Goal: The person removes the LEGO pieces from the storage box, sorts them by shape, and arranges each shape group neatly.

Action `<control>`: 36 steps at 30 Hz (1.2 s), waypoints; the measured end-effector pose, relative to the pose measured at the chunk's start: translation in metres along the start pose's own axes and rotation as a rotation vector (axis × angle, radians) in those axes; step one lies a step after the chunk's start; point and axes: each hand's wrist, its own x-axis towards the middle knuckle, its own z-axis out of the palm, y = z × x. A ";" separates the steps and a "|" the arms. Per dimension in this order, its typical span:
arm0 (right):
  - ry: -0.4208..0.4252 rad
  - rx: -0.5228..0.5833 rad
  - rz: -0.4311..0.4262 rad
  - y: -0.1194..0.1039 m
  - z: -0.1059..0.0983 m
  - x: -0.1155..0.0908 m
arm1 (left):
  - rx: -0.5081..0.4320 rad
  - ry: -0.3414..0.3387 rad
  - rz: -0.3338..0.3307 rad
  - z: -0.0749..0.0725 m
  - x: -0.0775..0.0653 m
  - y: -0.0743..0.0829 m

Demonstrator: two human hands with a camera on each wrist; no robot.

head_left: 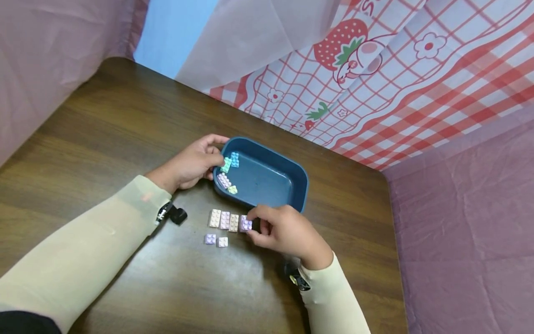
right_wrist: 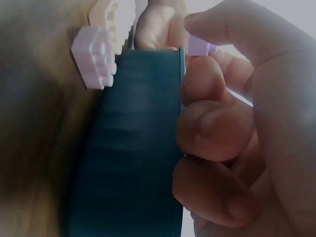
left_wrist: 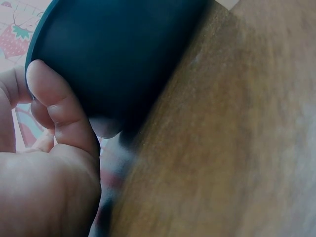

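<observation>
My left hand (head_left: 193,162) grips the left end of a dark blue tray (head_left: 271,200), thumb over the rim and fingers outside. In the left wrist view the thumb (left_wrist: 59,103) lies against the tray wall (left_wrist: 118,54). Between thumb and forefinger, my right hand (head_left: 288,232) pinches a purple toy building brick (head_left: 245,223); the right wrist view shows this purple brick (right_wrist: 200,47) partly hidden by the fingers. Left of it stand a beige brick (head_left: 233,223), a pale pink brick (head_left: 225,220) and a cream brick (head_left: 215,218), side by side in front of the tray.
Nearer the person lie a small lilac brick (head_left: 210,239) and a small white brick (head_left: 223,241). Inside the tray's left end are a blue brick (head_left: 235,159), a green brick (head_left: 226,165), a pink brick (head_left: 224,180) and a yellow-green brick (head_left: 232,189). Cloths surround the wooden table (head_left: 167,278).
</observation>
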 end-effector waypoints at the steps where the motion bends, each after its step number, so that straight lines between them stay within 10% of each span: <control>1: 0.004 -0.002 -0.004 -0.001 0.002 -0.001 | 0.000 0.000 0.000 0.000 0.000 0.000; 36: -0.153 -0.149 0.064 -0.015 0.043 -0.007 | -0.005 0.000 -0.014 0.000 0.000 0.000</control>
